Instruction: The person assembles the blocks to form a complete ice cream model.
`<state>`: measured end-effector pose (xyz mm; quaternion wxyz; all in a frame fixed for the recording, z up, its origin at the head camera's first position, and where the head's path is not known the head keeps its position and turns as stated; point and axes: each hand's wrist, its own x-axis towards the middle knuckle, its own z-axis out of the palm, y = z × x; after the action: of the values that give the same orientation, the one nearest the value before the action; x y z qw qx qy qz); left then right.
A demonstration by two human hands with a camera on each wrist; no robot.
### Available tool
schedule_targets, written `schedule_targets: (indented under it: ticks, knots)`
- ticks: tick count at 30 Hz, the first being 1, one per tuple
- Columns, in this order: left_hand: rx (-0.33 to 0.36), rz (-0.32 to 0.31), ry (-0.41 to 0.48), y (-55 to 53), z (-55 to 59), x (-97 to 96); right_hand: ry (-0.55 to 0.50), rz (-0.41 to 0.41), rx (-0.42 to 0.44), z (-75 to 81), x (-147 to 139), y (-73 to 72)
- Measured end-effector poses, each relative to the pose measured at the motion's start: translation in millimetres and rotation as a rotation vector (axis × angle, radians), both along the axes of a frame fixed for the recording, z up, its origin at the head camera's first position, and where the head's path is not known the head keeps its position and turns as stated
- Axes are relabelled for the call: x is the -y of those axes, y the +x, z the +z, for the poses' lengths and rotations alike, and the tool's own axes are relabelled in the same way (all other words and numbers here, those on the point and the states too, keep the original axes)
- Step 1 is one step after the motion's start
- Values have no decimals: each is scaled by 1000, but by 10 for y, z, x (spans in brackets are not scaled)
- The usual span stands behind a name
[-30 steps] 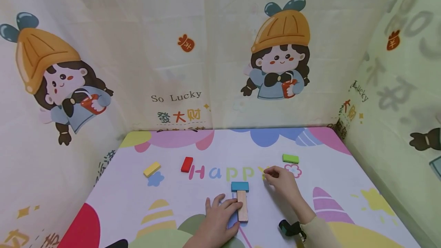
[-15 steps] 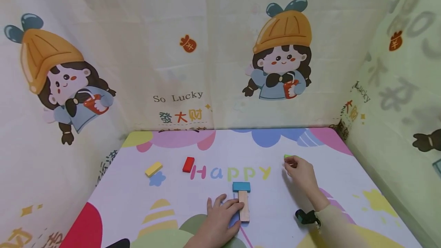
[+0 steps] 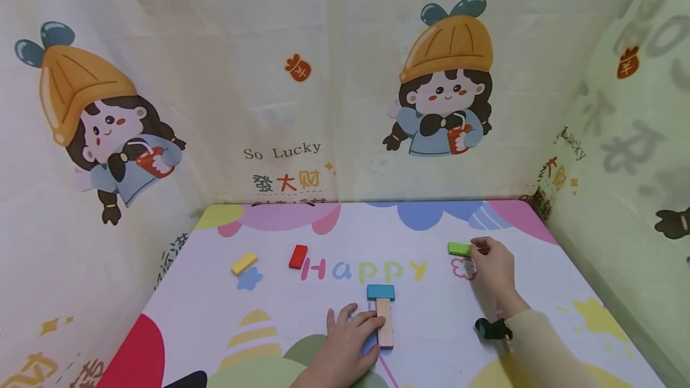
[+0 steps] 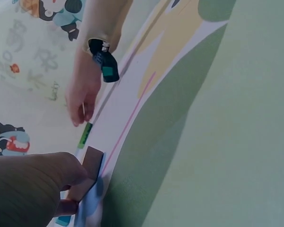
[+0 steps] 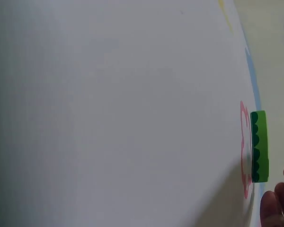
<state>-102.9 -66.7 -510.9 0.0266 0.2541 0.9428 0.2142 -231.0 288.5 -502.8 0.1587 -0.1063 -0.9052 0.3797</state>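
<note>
One green block (image 3: 459, 249) lies toward the far edge of the tabletop (image 3: 431, 328), its long axis running left to right, just beyond a printed pink flower. The right hand (image 3: 496, 265) is plainly the nearer of the two hands: it sits at the block's right end, so the block stretches away leftward from its fingertips. Its thumb and fingers are parted and hold nothing; whether a fingertip touches the green block I cannot tell. Nearer the person, the left hand (image 3: 350, 340) lies spread, a fingertip resting on the wooden block (image 3: 386, 335), whose long axis points away from the person, with the blue block (image 3: 381, 292) crosswise at its far end. Farther left lie the red block (image 3: 298, 257) and the yellow block (image 3: 245, 264).
</note>
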Motion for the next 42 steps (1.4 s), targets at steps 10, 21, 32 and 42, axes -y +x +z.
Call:
schedule_targets:
  ticks: [10, 21, 32, 42]
  knots:
    - [16, 10, 19, -21, 33, -32, -120, -69, 110, 10, -54, -81]
    - [33, 37, 33, -34, 3, -44, -83, -36, 99, 17, -27, -113]
    - [21, 32, 32, -16, -5, -31, -92, -7, 124, 11, 105, -45]
    - [10, 28, 12, -5, -23, -25, -194, 29, 169, -7, 253, -14]
